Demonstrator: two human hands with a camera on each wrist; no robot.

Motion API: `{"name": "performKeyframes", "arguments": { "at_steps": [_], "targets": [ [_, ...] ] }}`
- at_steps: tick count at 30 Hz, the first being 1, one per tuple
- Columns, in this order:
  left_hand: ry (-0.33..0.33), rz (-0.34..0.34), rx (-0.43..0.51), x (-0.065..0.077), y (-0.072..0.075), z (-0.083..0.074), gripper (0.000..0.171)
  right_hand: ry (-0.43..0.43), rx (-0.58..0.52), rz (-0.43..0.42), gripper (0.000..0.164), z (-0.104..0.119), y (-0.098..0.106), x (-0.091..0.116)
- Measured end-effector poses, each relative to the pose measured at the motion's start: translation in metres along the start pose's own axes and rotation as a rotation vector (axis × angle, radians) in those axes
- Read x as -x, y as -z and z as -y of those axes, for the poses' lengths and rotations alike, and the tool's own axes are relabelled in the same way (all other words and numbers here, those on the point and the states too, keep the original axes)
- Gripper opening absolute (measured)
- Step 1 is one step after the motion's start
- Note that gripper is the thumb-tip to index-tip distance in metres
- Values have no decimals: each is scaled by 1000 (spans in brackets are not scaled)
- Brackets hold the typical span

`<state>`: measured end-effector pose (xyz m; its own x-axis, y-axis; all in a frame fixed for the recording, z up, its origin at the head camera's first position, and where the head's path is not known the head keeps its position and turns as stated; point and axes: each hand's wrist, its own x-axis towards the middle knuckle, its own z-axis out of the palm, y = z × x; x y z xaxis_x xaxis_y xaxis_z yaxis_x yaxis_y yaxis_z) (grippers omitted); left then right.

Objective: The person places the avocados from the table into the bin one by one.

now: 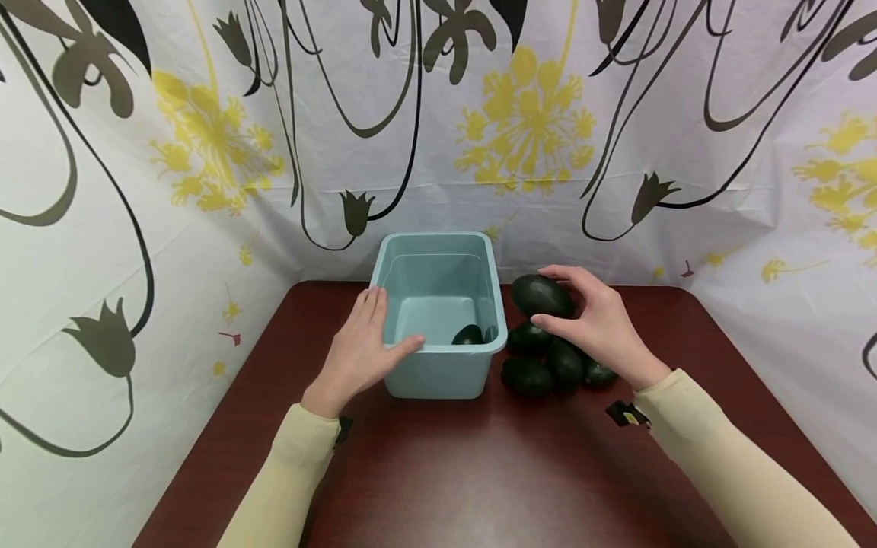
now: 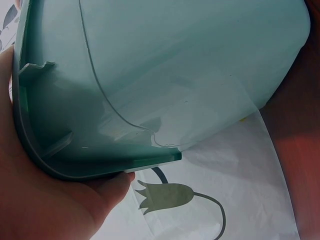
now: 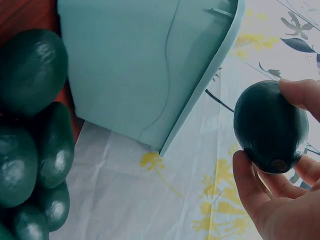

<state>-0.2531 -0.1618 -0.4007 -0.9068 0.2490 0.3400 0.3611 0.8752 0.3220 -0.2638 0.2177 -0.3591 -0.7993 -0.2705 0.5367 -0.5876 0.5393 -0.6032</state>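
Observation:
My right hand (image 1: 597, 318) holds a dark green avocado (image 1: 540, 295) between thumb and fingers, above a group of avocados (image 1: 527, 377) lying against the right side of a light blue plastic bin (image 1: 441, 373). The right wrist view shows the held avocado (image 3: 270, 125) raised to about the height of the bin's rim. Inside the bin, another avocado (image 1: 468, 335) sits near the front right corner, partly hidden by the front wall. My left hand (image 1: 359, 352) rests on the bin's front left corner, its fingers along the left rim and its thumb at the front rim.
Everything stands on a dark reddish-brown table (image 1: 438, 472), the bin close to its back edge. A white cloth (image 1: 438, 160) with yellow and grey flower prints hangs behind the table and along its sides.

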Motion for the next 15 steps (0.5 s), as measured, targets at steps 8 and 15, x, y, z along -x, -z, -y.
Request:
{"name": "performKeyframes", "arguments": {
  "at_steps": [8,15],
  "targets": [
    [4,11,5,1,-1,0,115,16,-33,46,65,4,-11,-14],
    [-1,5,3,0,1,0,115,21,-94,97,64,4,-22,-31]
  ]
}}
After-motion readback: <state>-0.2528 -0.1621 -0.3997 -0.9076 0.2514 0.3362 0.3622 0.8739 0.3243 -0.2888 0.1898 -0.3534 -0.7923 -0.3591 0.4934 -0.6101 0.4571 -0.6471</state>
